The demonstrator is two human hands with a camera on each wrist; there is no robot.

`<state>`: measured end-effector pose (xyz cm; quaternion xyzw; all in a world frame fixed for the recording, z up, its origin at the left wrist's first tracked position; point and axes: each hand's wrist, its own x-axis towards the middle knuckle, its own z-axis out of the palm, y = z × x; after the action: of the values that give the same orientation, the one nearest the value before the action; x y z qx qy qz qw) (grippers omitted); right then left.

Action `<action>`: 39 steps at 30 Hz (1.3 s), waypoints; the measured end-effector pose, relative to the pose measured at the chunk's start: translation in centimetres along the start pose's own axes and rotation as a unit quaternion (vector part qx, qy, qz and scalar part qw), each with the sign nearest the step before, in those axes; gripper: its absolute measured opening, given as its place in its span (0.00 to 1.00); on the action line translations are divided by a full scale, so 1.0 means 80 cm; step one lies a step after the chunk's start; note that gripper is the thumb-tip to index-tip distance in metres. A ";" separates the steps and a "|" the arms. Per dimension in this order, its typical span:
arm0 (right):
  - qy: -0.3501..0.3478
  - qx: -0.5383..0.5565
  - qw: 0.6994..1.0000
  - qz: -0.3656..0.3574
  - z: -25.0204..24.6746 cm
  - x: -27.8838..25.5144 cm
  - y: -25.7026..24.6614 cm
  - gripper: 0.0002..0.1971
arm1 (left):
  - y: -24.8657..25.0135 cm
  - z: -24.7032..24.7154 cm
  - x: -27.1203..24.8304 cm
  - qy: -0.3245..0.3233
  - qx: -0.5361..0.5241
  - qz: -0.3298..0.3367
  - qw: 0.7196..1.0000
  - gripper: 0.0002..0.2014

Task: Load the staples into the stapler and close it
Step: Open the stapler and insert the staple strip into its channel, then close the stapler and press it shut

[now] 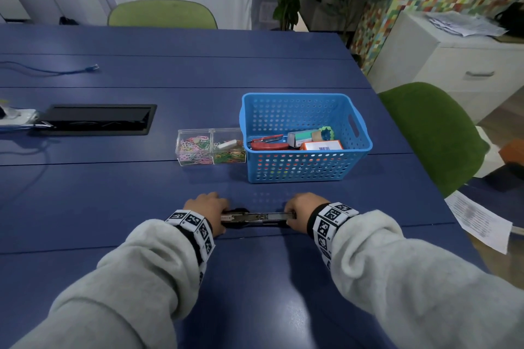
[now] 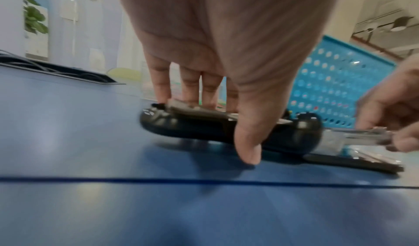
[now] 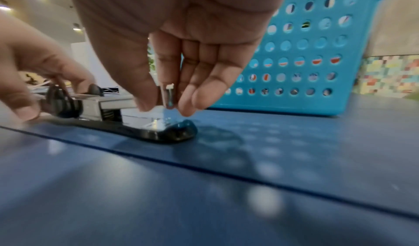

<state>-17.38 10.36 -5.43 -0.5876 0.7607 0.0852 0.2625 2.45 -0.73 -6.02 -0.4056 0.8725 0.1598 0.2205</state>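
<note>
A black stapler [image 1: 255,218] lies swung open and flat on the blue table [image 1: 255,278], near me. My left hand [image 1: 209,211] grips its black top cover [image 2: 199,124] at the left end, thumb on the near side and fingers on the far side. My right hand [image 1: 297,212] pinches the front end of the metal magazine [image 3: 113,104] just above the black base [image 3: 172,133]. A small shiny metal piece [image 3: 168,95] shows between the right fingertips; whether it is a staple strip I cannot tell.
A blue perforated basket [image 1: 306,170] stands just beyond the hands, holding a red stapler [image 1: 266,145] and small boxes [image 1: 321,146]. Left of it sits a clear box of coloured paper clips [image 1: 209,147]. A sheet of paper [image 1: 479,221] lies at the right table edge.
</note>
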 end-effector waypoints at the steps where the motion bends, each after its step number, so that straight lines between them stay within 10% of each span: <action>1: 0.006 0.011 1.000 0.006 0.002 0.000 0.002 0.11 | -0.006 0.000 -0.002 -0.004 -0.003 -0.011 1.000 0.22; 21: 0.073 0.219 0.968 0.098 0.022 0.000 0.019 0.11 | 0.040 -0.053 -0.016 0.115 -0.151 0.101 0.977 0.23; 39: 0.062 0.240 0.965 0.092 0.026 -0.005 0.025 0.22 | 0.095 0.002 0.032 0.015 -0.145 0.127 0.981 0.25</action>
<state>-18.60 12.18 -7.37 -0.4393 0.8243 -0.1126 0.3389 -4.91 2.41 -6.70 -0.3216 0.8876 0.3055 0.1241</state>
